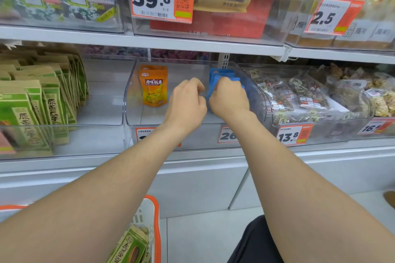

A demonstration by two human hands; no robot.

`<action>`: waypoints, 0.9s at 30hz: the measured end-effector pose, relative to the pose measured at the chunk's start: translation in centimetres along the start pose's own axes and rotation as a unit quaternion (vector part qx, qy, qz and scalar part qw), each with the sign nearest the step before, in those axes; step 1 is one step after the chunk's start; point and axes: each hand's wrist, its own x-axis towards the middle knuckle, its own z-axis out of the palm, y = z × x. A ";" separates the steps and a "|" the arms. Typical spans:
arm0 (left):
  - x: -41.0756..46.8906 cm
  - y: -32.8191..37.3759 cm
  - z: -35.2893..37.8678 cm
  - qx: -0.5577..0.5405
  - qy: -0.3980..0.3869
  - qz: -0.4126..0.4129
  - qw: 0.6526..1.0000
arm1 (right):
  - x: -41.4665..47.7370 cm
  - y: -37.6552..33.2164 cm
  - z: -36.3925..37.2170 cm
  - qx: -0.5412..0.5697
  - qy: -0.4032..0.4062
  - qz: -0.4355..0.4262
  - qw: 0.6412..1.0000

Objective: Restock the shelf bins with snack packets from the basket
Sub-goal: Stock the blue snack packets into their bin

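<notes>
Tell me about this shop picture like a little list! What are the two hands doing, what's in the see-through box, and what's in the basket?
place: shop shelf with clear bins
middle bin: orange packet standing on the left, blue packets on the right
right hand: grips the blue packets
left hand: fingers curled, close beside the right hand; unclear if it holds anything
basket: down below, green packets inside

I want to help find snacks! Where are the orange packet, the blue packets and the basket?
Orange plastic snack packet [153, 87]: head view, middle of its front.
Blue plastic snack packets [222, 73]: head view, top edge of the stack.
White plastic basket with orange rim [157, 220]: head view, its orange rim.
</notes>
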 end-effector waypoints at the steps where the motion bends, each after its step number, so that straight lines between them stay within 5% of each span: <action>1: -0.3 0.0 -0.7 -0.005 0.019 0.021 1.000 | -0.7 -0.8 -0.2 0.003 -0.006 -0.029 1.000; 9: -5.5 -1.1 -9.8 0.018 0.141 0.137 0.980 | -8.7 -9.0 -3.3 -0.048 -0.028 -0.150 0.987; 13: -9.6 -4.0 -14.8 0.097 0.137 0.137 0.976 | -12.3 -12.7 -2.0 -0.039 -0.220 -0.171 0.960; 18: -15.5 -10.1 -18.4 0.198 0.023 0.099 0.975 | -15.8 -15.9 1.5 -0.177 -0.483 -0.235 0.825; 21: -17.7 -13.5 -19.0 0.270 -0.128 0.016 0.954 | -17.8 -17.1 5.7 -0.261 -0.498 -0.299 0.771; 24: -18.9 -16.3 -18.4 0.323 -0.310 -0.064 0.892 | -19.3 -17.8 9.3 -0.279 -0.465 -0.343 0.767; 27: -20.6 -18.8 -17.6 0.327 -0.400 -0.122 0.847 | -20.3 -17.9 11.1 -0.309 -0.444 -0.379 0.751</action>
